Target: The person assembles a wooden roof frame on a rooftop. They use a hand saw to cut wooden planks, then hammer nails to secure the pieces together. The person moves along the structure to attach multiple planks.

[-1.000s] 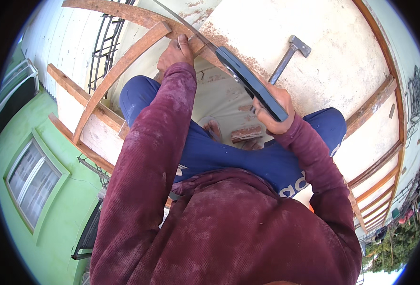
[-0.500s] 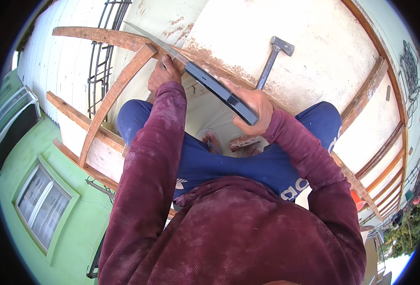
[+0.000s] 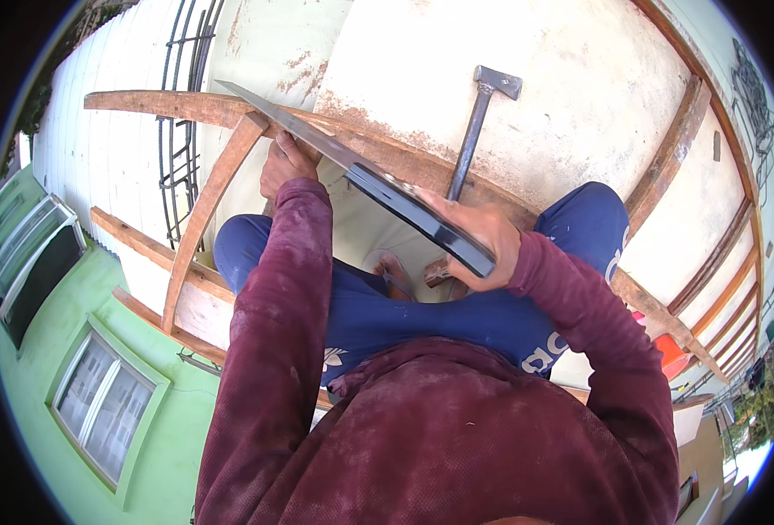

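Note:
My right hand (image 3: pixel 488 236) is wrapped round the dark handle of a handsaw (image 3: pixel 418 214). The saw's grey blade slants up to the left across a long wooden beam (image 3: pixel 396 150), its tip past the beam's far edge. My left hand (image 3: pixel 289 164) is closed at the beam's near edge, just under the blade and beside the joint with a curved-looking wooden crosspiece (image 3: pixel 215 206); its fingertips are partly hidden. A hammer (image 3: pixel 472 131) with a metal head lies beyond the beam, its handle end close to my right hand.
My knees flank the beam's near side, with a wood offcut (image 3: pixel 437 272) by my feet. Steel rebar cages (image 3: pixel 180 157) lie at the left, near a green wall (image 3: pixel 173 429) with a window. More timber framing (image 3: pixel 674 157) and a red object (image 3: pixel 669 356) are at the right.
My right hand has drawn the saw back toward me, down and to the right. My left hand stays at the beam. The whole view has tilted slightly.

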Available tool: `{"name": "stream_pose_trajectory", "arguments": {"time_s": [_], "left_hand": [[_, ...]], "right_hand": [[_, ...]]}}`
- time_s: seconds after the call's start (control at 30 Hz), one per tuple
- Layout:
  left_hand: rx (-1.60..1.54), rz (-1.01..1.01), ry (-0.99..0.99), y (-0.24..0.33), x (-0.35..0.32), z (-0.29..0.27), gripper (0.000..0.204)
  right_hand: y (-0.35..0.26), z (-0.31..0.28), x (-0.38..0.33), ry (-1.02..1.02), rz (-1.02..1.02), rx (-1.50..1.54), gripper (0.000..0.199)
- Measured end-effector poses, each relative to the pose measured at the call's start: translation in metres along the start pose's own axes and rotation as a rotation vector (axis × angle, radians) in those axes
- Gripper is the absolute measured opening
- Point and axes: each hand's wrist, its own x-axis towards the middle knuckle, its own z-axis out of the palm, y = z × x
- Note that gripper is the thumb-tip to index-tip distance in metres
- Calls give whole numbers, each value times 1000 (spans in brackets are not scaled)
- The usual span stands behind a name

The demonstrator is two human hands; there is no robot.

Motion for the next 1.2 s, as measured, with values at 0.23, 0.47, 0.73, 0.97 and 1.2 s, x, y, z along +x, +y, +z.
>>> {"name": "stream_pose_trajectory", "arguments": {"time_s": [0.23, 0.47, 0.73, 0.97, 1.2], "left_hand": [[-1, -1, -19, 5, 0, 0, 75], [-4, -8, 18, 5, -3, -2, 76], [-11, 27, -39, 10, -2, -5, 75], [22, -35, 1, 3, -6, -4, 76], [-9, 9, 6, 5, -4, -1, 80]], "right_hand": [[10, 0, 8, 39, 15, -21, 86], [-21, -16, -39, 15, -79, -85, 88], [5, 1, 34, -88, 136, 19, 84], [-6, 4, -38, 143, -62, -33, 87], [13, 8, 15, 1, -7, 28, 89]]}}
